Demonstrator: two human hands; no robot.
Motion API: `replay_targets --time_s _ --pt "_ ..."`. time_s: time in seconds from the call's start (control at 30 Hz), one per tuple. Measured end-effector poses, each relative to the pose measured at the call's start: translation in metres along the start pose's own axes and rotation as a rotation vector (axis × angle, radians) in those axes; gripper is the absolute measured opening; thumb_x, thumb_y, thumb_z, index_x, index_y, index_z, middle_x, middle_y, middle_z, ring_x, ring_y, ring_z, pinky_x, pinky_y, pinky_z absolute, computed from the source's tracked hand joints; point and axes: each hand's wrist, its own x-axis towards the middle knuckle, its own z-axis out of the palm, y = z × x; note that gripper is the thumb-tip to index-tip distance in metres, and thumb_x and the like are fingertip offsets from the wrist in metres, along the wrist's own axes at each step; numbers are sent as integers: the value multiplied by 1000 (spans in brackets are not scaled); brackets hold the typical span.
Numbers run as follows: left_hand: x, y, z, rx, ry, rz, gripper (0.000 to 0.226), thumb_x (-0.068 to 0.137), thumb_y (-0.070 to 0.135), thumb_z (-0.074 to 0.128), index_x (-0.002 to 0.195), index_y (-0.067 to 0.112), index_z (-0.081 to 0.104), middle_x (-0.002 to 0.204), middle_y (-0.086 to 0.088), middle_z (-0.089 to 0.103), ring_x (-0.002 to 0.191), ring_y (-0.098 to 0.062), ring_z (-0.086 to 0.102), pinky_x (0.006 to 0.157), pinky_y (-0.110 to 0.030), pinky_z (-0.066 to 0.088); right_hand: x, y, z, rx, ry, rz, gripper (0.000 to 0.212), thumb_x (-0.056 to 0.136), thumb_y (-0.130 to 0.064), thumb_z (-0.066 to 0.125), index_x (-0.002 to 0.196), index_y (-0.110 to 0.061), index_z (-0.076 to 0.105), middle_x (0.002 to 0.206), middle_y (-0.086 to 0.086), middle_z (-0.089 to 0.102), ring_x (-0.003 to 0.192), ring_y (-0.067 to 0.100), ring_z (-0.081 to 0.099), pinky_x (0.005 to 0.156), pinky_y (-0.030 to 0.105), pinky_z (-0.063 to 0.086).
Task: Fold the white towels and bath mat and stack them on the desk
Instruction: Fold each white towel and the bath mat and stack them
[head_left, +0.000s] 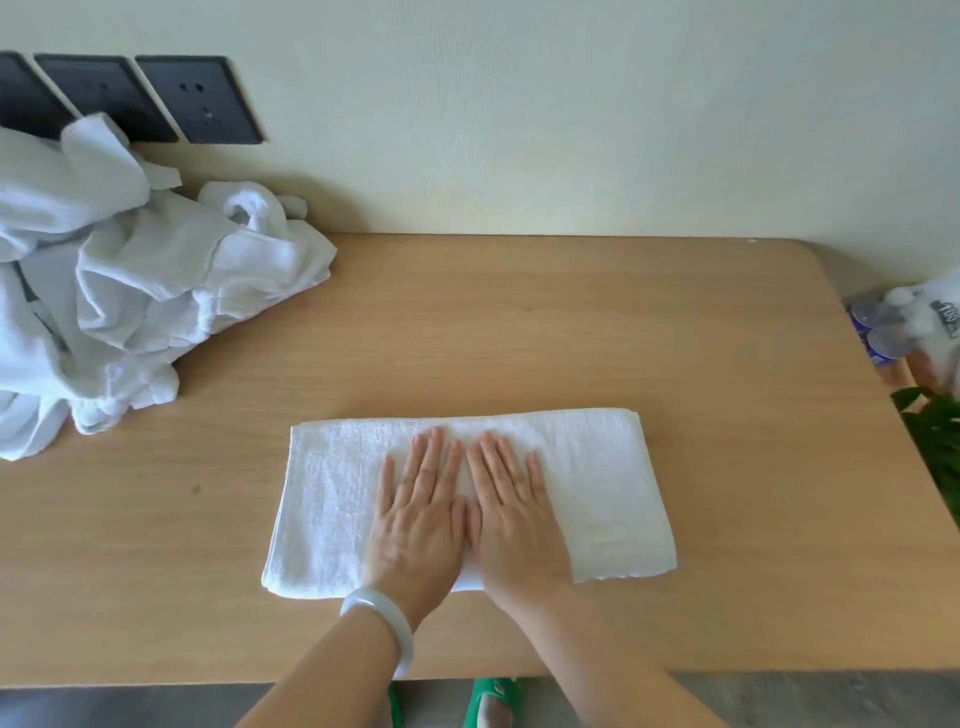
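A folded white towel (332, 499) lay flat near the front edge of the wooden table (519, 322). Both hands rested on its middle, side by side: the left hand (415, 519) and right hand (514, 519) were flat, palms down, fingers straight, gripping nothing. A pale bangle (384, 629) circled the left wrist. At the table's far left, a heap of crumpled white towels (130, 291) sat against the wall, below dark wall sockets (197, 98). Past the right edge, a white bag (935, 322) stood beside blurred bluish items; whether they were inside it could not be told. Green leaves (935, 431) showed just below the bag.
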Motion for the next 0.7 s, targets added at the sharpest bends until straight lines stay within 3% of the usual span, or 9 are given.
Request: replay_targets --time_s 0.1,0.3,0.43,0.53,0.6,0.7 --pt "-1 -5 -6 1 -22 -3 58 100 35 20 156 26 12 164 1 6 151 -17 1 119 -52 9 -4 20 -4 -77 -27 -25 59 100 -38 25 154 -14 18 162 4 8 149 18 1 117 47 9" --pt "-9 -36 -12 50 -85 -153 62 95 59 16 152 44 -3 163 2 -6 149 -30 -10 117 -62 1 -15 67 -21 -132 -55 74 62 101 -51 12 155 -24 -1 162 2 -10 148 19 -14 119 46 0" --pt "-25 -72 -22 44 -93 -357 67 88 70 5 149 48 -11 163 3 -11 150 -30 -4 116 -62 7 -22 105 -31 -109 -81 292 68 93 -61 -6 153 -28 -9 162 -1 -11 149 18 -6 119 46 4" --pt "-37 -88 -31 -14 -107 -427 73 83 73 -3 150 44 -13 163 -9 -5 150 -27 -3 119 -56 2 -24 119 -42 -104 -129 416 85 74 -67 -31 149 -26 -24 161 0 -10 149 18 -1 120 45 -5" --pt "-32 -88 -38 22 -45 -401 76 88 67 2 155 31 4 162 -16 1 150 -29 -2 119 -56 4 -15 113 -52 -101 -63 442 98 72 -67 -36 152 -17 -10 162 4 -5 149 21 -5 119 46 -6" --pt "-4 -77 -43 92 28 -242 68 97 53 17 153 16 22 162 -13 11 150 -29 7 120 -53 7 13 79 -56 -76 44 242 77 94 -56 -10 153 -11 12 161 6 7 149 23 2 118 47 -3"
